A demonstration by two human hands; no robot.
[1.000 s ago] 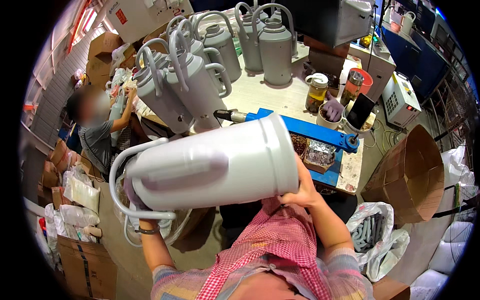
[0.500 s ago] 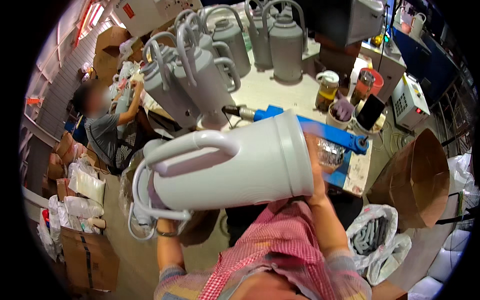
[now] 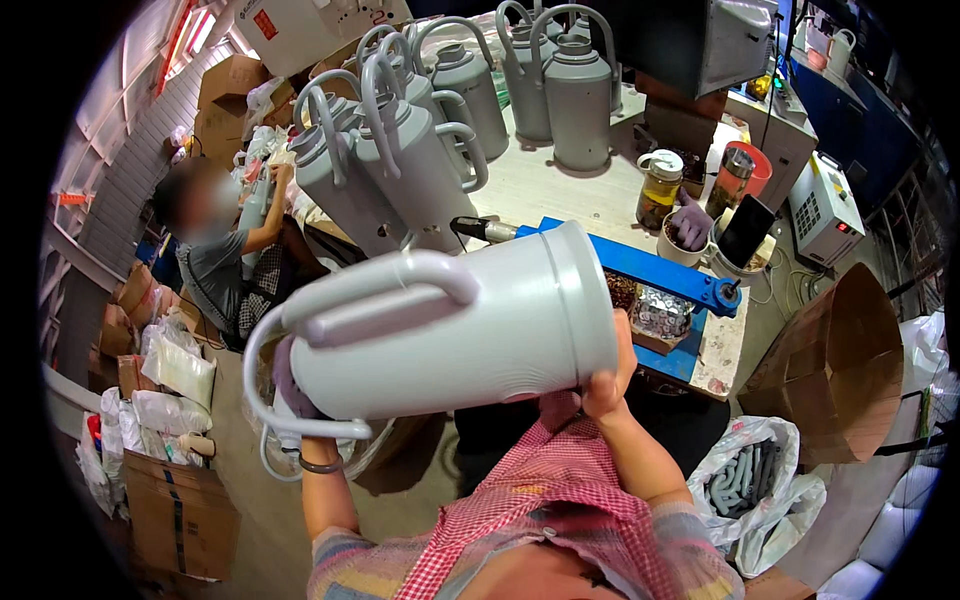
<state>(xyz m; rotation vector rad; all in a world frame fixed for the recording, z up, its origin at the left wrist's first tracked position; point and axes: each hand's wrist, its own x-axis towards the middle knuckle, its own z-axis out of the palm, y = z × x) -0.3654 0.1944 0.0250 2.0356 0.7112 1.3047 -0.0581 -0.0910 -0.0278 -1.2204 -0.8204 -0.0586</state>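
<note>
Big grey jug (image 3: 450,335) lifted higher, tipped more since before. Left hand (image 3: 290,385) wrapped round its top end, right hand (image 3: 605,375) pressed under bottom. More jugs (image 3: 400,150) far on table (image 3: 560,190).

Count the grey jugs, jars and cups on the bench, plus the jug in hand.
Grey jug held in the hands: 1
Grey jugs standing on the bench: about 7, overlapping
Glass jar with white lid: 1
Cups beside it: 3
Total: about 12
</note>
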